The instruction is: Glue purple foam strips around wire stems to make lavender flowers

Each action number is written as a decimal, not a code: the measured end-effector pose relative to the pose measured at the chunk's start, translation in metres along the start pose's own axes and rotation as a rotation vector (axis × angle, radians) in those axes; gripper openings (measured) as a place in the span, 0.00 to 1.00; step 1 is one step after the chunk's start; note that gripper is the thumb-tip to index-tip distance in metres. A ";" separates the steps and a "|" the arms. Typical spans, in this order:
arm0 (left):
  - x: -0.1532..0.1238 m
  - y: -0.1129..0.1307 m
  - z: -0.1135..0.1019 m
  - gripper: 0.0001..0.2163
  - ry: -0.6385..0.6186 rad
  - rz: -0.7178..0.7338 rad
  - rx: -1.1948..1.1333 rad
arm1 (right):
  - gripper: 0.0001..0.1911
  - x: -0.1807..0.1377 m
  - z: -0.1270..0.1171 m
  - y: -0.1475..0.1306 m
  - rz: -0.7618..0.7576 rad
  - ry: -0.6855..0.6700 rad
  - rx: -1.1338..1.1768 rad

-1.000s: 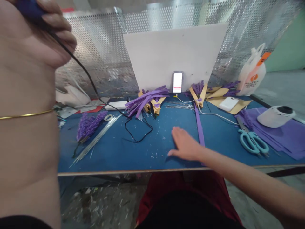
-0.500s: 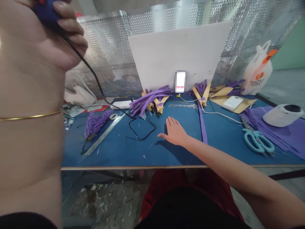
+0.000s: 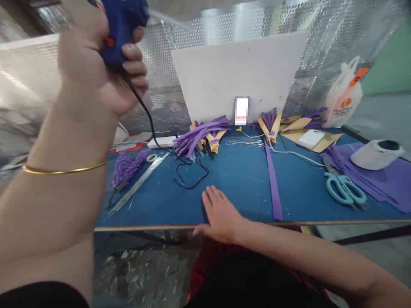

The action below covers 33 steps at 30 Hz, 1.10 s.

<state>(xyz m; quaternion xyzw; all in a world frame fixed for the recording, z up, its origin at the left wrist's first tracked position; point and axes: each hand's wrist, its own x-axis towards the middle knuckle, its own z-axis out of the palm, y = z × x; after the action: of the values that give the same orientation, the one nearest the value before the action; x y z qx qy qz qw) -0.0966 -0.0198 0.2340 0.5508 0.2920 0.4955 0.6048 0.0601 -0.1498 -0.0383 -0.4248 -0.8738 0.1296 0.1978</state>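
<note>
Raised high at the upper left, my left hand is wrapped round a blue hot glue gun with a red part on its handle. A pale translucent glue stick juts from it to the right. Its black cord hangs down to the table and loops there. My right hand is open, palm down with fingers stretched out, over the front edge of the blue table. Right of that hand a purple strip lies lengthwise. Beyond it are a bundle of purple strips and paper-wrapped purple flowers.
Purple flower stems, a tape ring and thin wires lie at left. Teal-handled scissors, purple sheets, a white roll and a plastic bag are at right. A phone leans on a white board.
My left hand has moved right and slightly down with the glue gun, so more of it shows. My right hand has drawn back to the table's front edge.
</note>
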 end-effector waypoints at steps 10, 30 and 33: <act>0.002 -0.050 0.027 0.14 -0.152 0.055 -0.026 | 0.38 -0.012 -0.023 -0.011 -0.185 -0.107 0.111; -0.045 -0.270 0.081 0.13 -0.140 -0.435 -0.052 | 0.04 -0.009 -0.145 0.147 0.231 0.780 -0.019; -0.044 -0.273 0.077 0.13 -0.149 -0.462 -0.055 | 0.04 -0.007 -0.129 0.156 0.275 0.740 0.063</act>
<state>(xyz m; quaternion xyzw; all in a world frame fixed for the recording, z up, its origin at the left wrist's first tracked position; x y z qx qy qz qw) 0.0333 -0.0621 -0.0185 0.4878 0.3515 0.3098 0.7366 0.2310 -0.0531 0.0133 -0.5496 -0.6741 0.0197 0.4931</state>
